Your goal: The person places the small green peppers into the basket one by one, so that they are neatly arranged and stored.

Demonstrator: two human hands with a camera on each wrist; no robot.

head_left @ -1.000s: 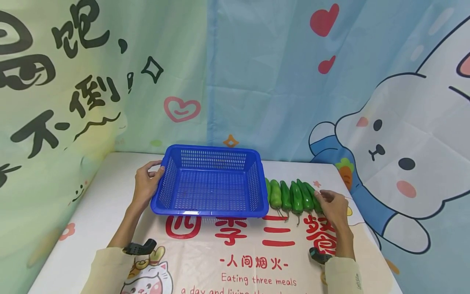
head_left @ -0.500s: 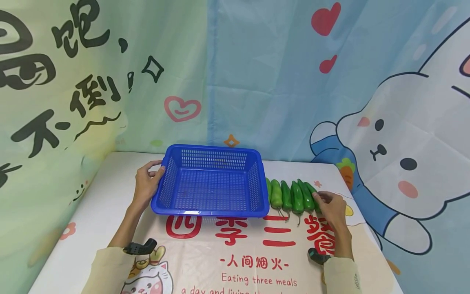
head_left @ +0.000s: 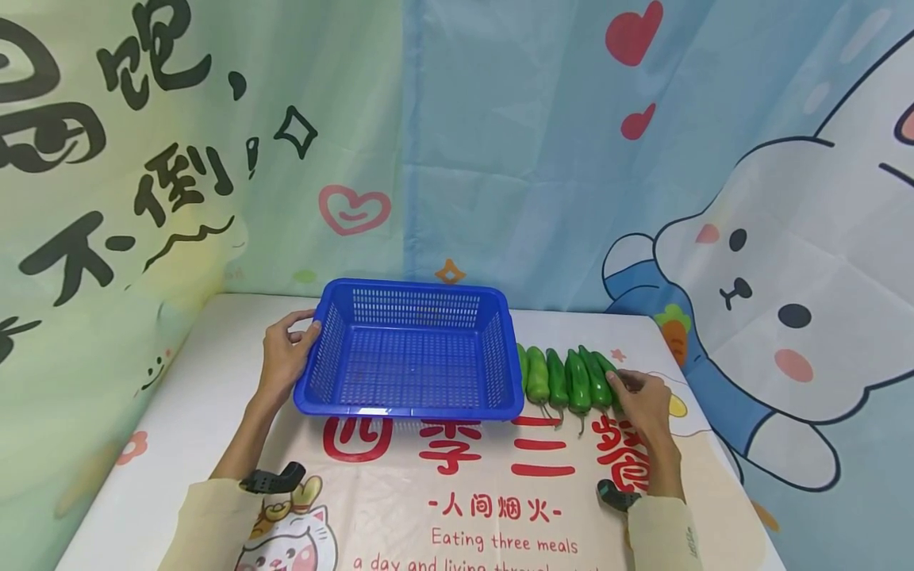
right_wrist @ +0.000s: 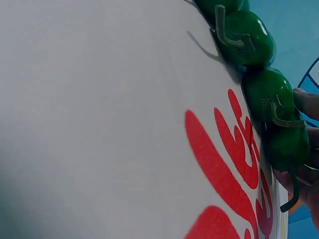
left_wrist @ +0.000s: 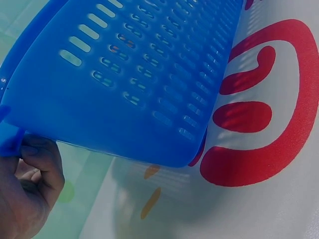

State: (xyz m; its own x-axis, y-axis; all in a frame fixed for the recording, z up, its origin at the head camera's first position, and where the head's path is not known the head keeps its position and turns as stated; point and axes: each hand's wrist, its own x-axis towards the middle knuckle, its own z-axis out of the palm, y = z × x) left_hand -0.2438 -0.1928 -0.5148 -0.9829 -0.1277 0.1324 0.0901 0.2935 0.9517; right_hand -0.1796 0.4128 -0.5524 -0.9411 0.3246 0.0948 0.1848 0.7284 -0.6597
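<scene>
A blue plastic basket (head_left: 407, 411) with slotted walls is tilted toward me, and nothing lies inside it. My left hand (head_left: 283, 361) holds its left rim; in the left wrist view the fingers (left_wrist: 47, 167) curl at the basket's edge (left_wrist: 114, 129). Right of the basket, several green chili peppers (head_left: 578, 385) lie side by side in a row, stems toward me. The basket's right side partly hides the leftmost one. My right hand (head_left: 646, 403) grips the chili pepper at the row's right end (right_wrist: 286, 147), with thumb and fingers about it.
The white table (head_left: 178, 396) carries a printed cloth with red characters (head_left: 543, 469). A cartoon curtain (head_left: 485, 159) hangs right behind the table's back edge. Each wrist wears a black camera band (head_left: 274, 479).
My right hand has shifted slightly left, closer in against the end chili pepper. The left hand and the basket have stayed in place.
</scene>
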